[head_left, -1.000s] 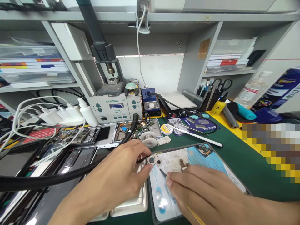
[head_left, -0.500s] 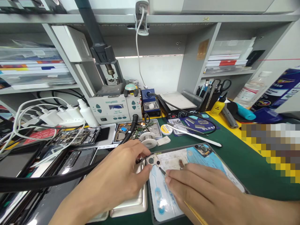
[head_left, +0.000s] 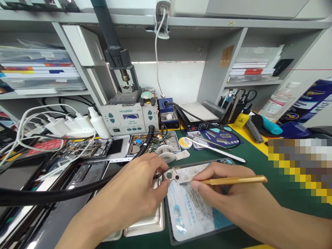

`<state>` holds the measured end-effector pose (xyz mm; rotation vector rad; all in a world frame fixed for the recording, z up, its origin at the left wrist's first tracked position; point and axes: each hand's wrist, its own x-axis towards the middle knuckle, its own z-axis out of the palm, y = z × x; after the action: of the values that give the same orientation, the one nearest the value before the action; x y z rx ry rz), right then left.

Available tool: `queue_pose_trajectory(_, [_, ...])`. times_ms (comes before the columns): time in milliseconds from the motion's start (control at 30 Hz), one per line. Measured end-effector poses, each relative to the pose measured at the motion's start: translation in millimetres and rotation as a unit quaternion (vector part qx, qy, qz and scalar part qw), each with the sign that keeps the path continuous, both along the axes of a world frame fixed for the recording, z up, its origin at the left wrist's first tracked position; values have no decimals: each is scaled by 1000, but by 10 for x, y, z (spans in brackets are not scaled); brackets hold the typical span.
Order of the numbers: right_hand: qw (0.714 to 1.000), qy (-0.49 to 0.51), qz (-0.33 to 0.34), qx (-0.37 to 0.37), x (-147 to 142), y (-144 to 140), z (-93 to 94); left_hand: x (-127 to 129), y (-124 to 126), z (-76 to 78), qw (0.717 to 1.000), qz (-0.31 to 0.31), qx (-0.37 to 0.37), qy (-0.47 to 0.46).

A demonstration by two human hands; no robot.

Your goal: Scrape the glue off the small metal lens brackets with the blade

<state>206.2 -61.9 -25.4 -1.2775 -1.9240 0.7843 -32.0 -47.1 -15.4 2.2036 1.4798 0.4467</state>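
Observation:
My left hand [head_left: 135, 185] is closed, pinching the edge of a small silvery part with two round dark lenses, like a phone camera piece [head_left: 173, 174]. The part rests at the upper left corner of a blue-and-white printed work mat [head_left: 192, 221]. A slim gold-handled knife [head_left: 238, 180] is gripped by my right hand [head_left: 228, 193] between thumb and fingers. Its thin grey blade points left, with the tip just below and right of the lens part, slightly apart from it. My right hand covers much of the mat's right half.
A thick black hose [head_left: 77, 192] runs under my left forearm. Opened phones [head_left: 85, 183] lie at left. Behind my hands are a solder spool [head_left: 166, 154], a parts tray [head_left: 173, 142] and a hot-air station [head_left: 129, 119]. A white stick [head_left: 223, 153] lies beyond the mat.
My right hand has turned over: the knife's handle, which pointed down toward me, now points right. The blade tip has swung slightly downward. My left hand keeps its pinch; the view has shifted a little.

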Motion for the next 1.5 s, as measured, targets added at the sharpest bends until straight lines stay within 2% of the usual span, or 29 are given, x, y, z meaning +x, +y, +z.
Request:
queue_pose_trajectory(167, [999,28,-10,-40,-41,9,23,10,2,5,1000,-1,-3,3])
queue_pose_trajectory(433, [988,20,-8,-155,-14,117,126,13,-11,-29,1000,6,1,15])
queue_pose_trajectory(833, [979,19,-29,-203,-24,169,171,9,-2,-22,1000,8,0,13])
queue_pose_trajectory(1500, [966,22,4,-259,12,227,198,81,-16,92,999,16,-21,25])
